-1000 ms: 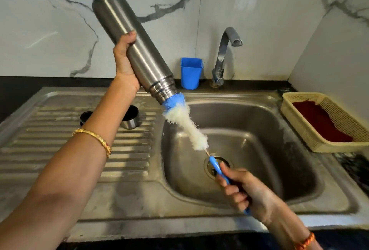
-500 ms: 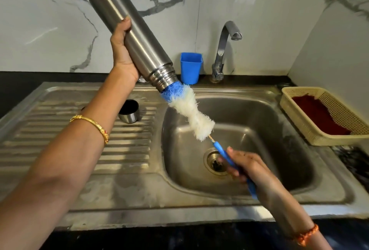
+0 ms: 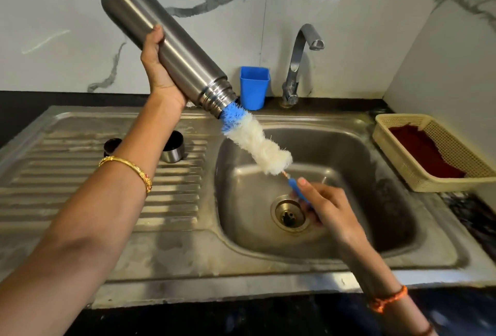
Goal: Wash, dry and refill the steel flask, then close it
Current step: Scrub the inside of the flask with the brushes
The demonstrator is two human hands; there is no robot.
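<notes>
My left hand (image 3: 158, 72) grips the steel flask (image 3: 171, 48) around its body, tilted with the open mouth pointing down and right over the sink basin (image 3: 375, 201). A bottle brush (image 3: 255, 142) with blue and white bristles sticks out of the flask's mouth, its tip just inside. My right hand (image 3: 327, 209) holds the brush's blue handle above the drain (image 3: 290, 214). Two steel caps (image 3: 173, 147) stand on the ribbed drainboard (image 3: 67, 174), partly hidden behind my left forearm.
A tap (image 3: 300, 61) stands behind the basin with no water running. A blue plastic cup (image 3: 253, 87) sits beside it. A cream basket (image 3: 434, 153) holding a red cloth stands on the counter at the right. Marble walls close off the back and right.
The brush has come further out of the flask, showing more white bristles. My right hand has risen and slid up the handle toward the bristles. The flask stays tilted the same way.
</notes>
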